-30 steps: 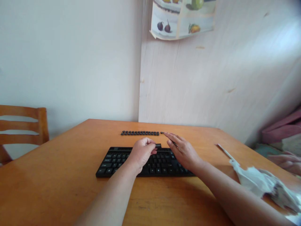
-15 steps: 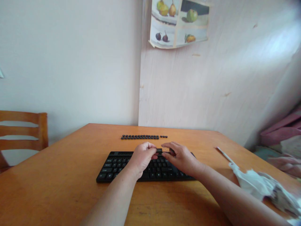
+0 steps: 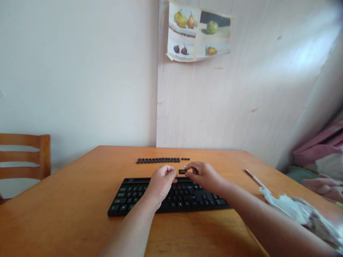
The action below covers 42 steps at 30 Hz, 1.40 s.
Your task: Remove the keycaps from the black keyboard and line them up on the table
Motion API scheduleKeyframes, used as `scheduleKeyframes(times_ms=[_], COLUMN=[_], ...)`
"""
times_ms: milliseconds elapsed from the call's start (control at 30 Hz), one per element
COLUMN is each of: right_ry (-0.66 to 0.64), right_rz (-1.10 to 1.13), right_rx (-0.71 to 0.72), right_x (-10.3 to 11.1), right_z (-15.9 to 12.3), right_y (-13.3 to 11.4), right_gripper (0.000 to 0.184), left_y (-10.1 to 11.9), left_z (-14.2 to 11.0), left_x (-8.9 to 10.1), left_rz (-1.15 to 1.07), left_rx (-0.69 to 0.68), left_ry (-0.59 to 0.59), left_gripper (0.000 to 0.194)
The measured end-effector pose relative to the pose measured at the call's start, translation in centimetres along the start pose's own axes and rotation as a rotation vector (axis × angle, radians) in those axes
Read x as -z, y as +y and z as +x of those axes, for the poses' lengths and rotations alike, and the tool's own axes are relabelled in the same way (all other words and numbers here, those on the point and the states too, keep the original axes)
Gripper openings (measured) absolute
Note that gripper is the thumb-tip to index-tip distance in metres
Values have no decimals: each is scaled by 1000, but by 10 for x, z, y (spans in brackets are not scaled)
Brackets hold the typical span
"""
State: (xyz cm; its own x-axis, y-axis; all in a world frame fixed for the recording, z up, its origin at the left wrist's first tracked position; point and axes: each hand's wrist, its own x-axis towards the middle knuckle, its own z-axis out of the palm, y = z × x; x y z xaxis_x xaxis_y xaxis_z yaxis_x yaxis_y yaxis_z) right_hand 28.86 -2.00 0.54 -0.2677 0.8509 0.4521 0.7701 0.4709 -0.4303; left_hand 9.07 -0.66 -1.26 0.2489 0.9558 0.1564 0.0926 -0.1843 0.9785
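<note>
A small black rectangular piece with faint pale print [image 3: 182,171], which looks like a wide keycap, is pinched at its right end between the thumb and fingers of my right hand [image 3: 203,176]. My left hand [image 3: 163,180] is closed in a pinch just left of that piece, with a small gap between them. What the left fingertips hold, if anything, is hidden. Beneath both hands lies a black keyboard [image 3: 123,200], its middle partly covered by my left hand and its right part by my right forearm.
Beyond the keyboard, loose black keycaps [image 3: 158,160] form two rows, with three smaller ones [image 3: 185,159] at their right. A thin white stick [image 3: 254,178] and crumpled white plastic [image 3: 292,207] lie right on the wooden table [image 3: 66,200]. A chair [image 3: 44,157] stands left.
The black piece has come away from my left fingertips and is now in my right hand. The camera view has tilted up slightly.
</note>
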Motion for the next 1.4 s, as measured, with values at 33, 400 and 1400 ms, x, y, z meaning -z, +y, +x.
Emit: scheduleKeyframes(times_ms=[33,400,1400], right_ry=[6,-95,-235], right_rz=[-3,-171,-352], right_rx=[-49,-336,-325], right_x=[2,-5,-44], right_z=[5,61,85], right_y=[6,104,115], right_gripper=[19,24,28], left_y=[-2,-10,-7], left_z=[1,-11,-16], left_x=[1,-1,-2], left_rz=[90,924,1049], left_rx=[-40,-275,-299], left_ry=[34,-17,-107], left_gripper=[21,23,24])
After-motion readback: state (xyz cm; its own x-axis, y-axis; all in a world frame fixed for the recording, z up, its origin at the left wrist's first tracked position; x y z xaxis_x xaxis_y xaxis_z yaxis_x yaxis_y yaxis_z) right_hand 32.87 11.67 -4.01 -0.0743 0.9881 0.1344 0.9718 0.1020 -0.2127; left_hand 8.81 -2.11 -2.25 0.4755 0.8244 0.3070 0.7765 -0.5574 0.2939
